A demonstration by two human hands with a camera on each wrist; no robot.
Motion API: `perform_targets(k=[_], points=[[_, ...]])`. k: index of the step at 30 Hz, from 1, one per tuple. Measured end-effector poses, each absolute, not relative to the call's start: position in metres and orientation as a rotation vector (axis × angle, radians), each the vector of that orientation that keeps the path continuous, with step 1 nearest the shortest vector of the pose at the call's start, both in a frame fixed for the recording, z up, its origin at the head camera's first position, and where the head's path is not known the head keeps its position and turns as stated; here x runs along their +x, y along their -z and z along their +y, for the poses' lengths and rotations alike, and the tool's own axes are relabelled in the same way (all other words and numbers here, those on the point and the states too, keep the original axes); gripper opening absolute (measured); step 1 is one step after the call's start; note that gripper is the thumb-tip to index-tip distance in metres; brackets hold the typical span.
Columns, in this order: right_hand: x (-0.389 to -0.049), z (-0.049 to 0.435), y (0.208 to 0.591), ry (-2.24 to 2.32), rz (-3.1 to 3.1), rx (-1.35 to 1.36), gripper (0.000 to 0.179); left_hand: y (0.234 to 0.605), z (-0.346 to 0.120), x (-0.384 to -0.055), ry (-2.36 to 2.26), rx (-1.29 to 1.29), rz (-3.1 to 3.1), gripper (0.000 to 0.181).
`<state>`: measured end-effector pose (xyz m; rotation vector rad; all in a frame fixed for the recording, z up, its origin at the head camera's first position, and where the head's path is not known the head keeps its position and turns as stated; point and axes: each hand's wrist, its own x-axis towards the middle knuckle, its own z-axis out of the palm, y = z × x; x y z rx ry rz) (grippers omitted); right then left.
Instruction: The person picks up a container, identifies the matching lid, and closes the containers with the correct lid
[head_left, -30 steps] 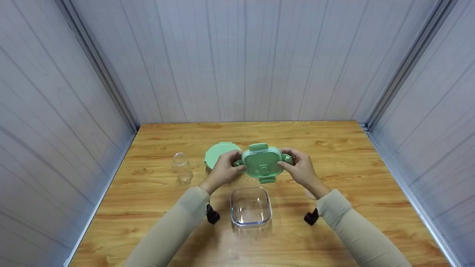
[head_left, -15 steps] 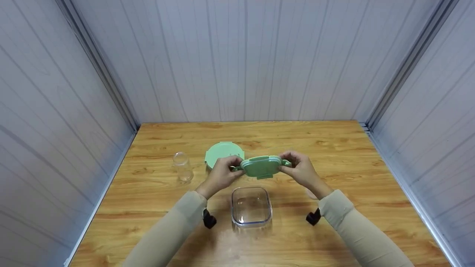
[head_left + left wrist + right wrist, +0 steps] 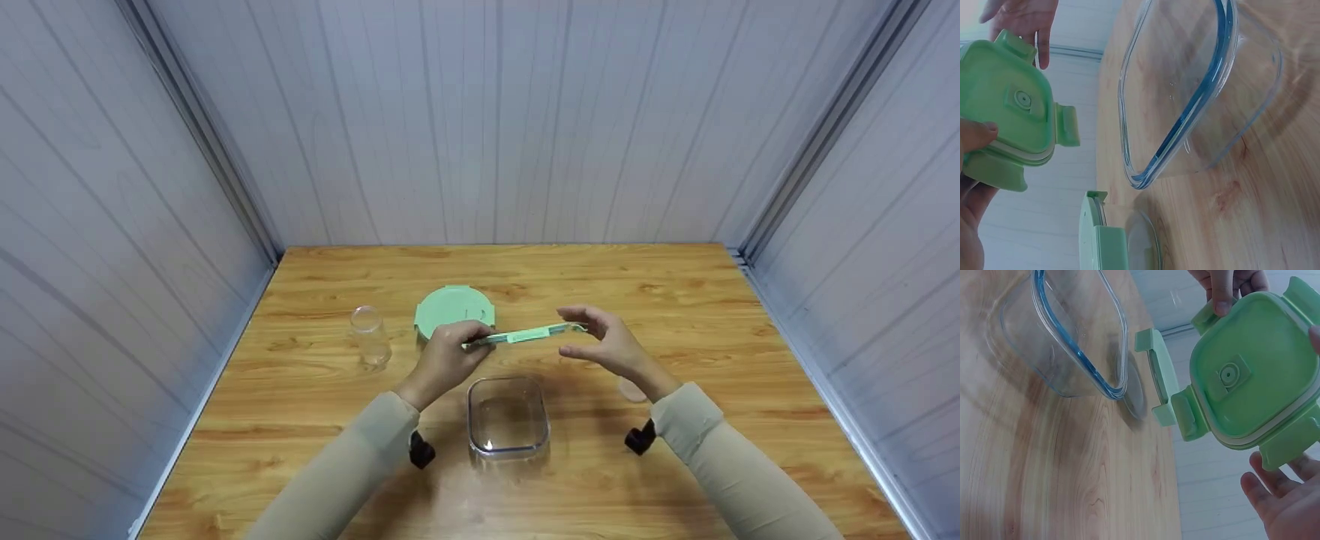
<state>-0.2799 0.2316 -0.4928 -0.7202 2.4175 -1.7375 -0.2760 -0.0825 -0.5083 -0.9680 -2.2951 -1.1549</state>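
Observation:
My left hand [image 3: 448, 356] pinches a square green snap-on lid [image 3: 529, 335] by its left flap, thumb above. The lid hangs level and edge-on above a square clear glass food container [image 3: 510, 451] with a blue-tinted rim. In the right wrist view the lid's underside or top is partly turned to the camera, with a round valve [image 3: 1229, 374] in its middle and flaps spread outward. Around the lid's right flap my right hand [image 3: 615, 349] stands with thumb and fingers apart, not gripping it.
A round container with a green lid [image 3: 450, 306] stands behind my left hand. Left of it is a clear glass jar or cup [image 3: 371, 337]. A small clear disc [image 3: 632, 389] lies beneath my right wrist on the wooden table [image 3: 712, 315].
The lid has tipped from facing the head camera to nearly flat. My right fingers have let go of its right flap, while my left hand keeps its pinch.

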Motion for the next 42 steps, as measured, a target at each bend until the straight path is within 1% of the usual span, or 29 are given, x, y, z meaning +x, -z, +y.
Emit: perform_targets(k=[6, 12, 18, 25, 27, 28, 32, 34, 36, 38, 42], points=[[-0.281, 0.233, 0.493, 1.796, 2.288, -0.657, 0.065, 0.509, -0.084, -0.275, 0.976, -1.021, -2.210, 0.014], [-0.281, 0.230, 0.489, 1.793, 2.260, -0.493, 0.065, 0.512, -0.085, -0.272, 0.863, -1.053, -2.116, 0.017], [-0.281, 0.223, 0.487, 1.897, 2.048, -0.271, 0.072, 0.517, -0.085, -0.273, 0.761, -1.080, -2.033, 0.020], [-0.277, 0.219, 0.487, 2.000, 1.767, -0.172, 0.078, 0.519, -0.086, -0.273, 0.708, -1.127, -1.986, 0.022], [-0.277, 0.219, 0.487, 2.013, 1.713, -0.176, 0.073, 0.519, -0.086, -0.272, 0.700, -1.144, -1.981, 0.021], [-0.277, 0.219, 0.487, 2.016, 1.691, -0.179, 0.068, 0.520, -0.087, -0.272, 0.696, -1.152, -1.980, 0.021], [-0.279, 0.219, 0.489, 2.036, 1.624, -0.177, 0.033, 0.521, -0.088, -0.271, 0.686, -1.186, -1.978, 0.018], [-0.279, 0.219, 0.490, 2.053, 1.597, -0.155, 0.022, 0.523, -0.089, -0.271, 0.680, -1.201, -1.971, 0.017], [-0.279, 0.219, 0.490, 2.065, 1.582, -0.129, 0.019, 0.524, -0.089, -0.272, 0.674, -1.216, -1.956, 0.017], [-0.279, 0.219, 0.490, 2.071, 1.579, -0.109, 0.021, 0.524, -0.089, -0.272, 0.670, -1.227, -1.944, 0.017], [-0.280, 0.219, 0.491, 2.074, 1.581, -0.102, 0.038, 0.526, -0.089, -0.273, 0.664, -1.247, -1.938, 0.015]])
